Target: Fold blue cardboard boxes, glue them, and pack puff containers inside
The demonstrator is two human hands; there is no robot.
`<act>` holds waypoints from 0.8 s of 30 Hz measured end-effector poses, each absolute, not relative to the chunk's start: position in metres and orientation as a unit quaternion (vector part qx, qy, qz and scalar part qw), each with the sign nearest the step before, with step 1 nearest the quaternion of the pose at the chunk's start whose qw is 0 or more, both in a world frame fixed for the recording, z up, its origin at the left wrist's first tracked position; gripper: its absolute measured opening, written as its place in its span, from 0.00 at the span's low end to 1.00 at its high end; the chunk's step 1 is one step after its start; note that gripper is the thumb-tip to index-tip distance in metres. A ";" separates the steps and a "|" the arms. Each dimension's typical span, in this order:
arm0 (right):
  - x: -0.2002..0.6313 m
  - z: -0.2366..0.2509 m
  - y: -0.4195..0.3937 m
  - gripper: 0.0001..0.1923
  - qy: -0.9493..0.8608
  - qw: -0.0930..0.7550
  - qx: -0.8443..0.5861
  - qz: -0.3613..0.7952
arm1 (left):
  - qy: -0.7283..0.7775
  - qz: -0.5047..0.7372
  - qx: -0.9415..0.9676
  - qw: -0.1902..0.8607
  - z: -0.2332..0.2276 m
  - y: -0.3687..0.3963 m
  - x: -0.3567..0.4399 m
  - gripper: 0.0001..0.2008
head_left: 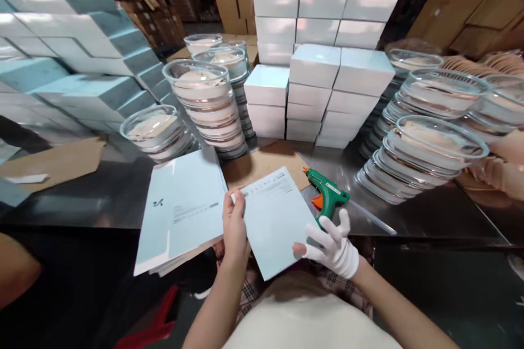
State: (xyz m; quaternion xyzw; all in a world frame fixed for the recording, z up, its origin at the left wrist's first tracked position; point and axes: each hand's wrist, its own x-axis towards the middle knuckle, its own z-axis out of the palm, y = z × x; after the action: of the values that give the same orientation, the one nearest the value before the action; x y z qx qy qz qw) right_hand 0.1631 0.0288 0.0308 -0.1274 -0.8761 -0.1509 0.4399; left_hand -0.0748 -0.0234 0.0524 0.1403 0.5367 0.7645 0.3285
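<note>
One head-worn camera looks forward and steeply down, close above the near edge of the bench (429,218), with stacked white boxes (323,60) farther back.

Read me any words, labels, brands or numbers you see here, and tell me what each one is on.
No text here reads clearly enough to quote.
Flat blue sheet held by the left hand and gloved right hand: a printed line along its top edge, too small to read.
Stack of flat sheets: a small dark logo squiggle and lines of fine print, blurred.
Green glue gun: a pale label, unreadable.
</note>
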 end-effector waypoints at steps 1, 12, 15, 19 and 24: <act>0.162 0.037 0.032 0.15 -0.882 0.422 -0.104 -0.183 | 0.511 0.769 0.132 0.361 0.055 -0.023 -0.077 0.30; -0.006 0.230 0.247 0.35 -0.883 0.352 -0.247 -0.187 | 0.475 0.800 0.292 0.220 0.054 -0.062 -0.061 0.27; -0.056 0.245 0.293 0.33 -0.887 0.304 -0.303 -0.173 | 0.510 0.784 0.324 0.144 0.053 -0.087 -0.074 0.22; -0.070 0.237 0.323 0.30 -0.884 0.264 -0.349 -0.163 | 0.606 0.746 0.272 0.045 0.054 -0.127 -0.118 0.19; -0.058 0.239 0.305 0.31 -0.882 0.275 -0.349 -0.155 | 0.822 0.498 0.277 -0.016 0.067 -0.124 -0.213 0.26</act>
State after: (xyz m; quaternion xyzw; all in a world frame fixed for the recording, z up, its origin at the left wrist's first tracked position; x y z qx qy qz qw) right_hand -0.0579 0.3052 0.2386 -0.3493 -0.8822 -0.1551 0.2751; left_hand -0.2127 -0.1240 0.0667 0.2767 0.8215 0.4983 -0.0164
